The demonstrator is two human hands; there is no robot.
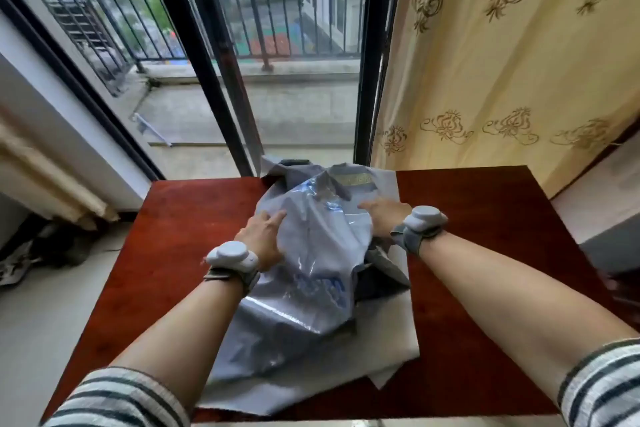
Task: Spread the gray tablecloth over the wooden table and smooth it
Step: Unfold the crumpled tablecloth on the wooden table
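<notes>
Left grip [263,236], right grip [382,217] both flat, fingers straight.

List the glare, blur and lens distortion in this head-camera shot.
Head view: daylight from outside leaves white sheen streaks on the gray tablecloth; the wide lens bows the door frame and splays the edges of the wooden table; the whole picture is soft, with the left hand and right hand slightly smeared.

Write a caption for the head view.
Left hand and right hand touch the crumpled gray tablecloth on the wooden table.
</notes>
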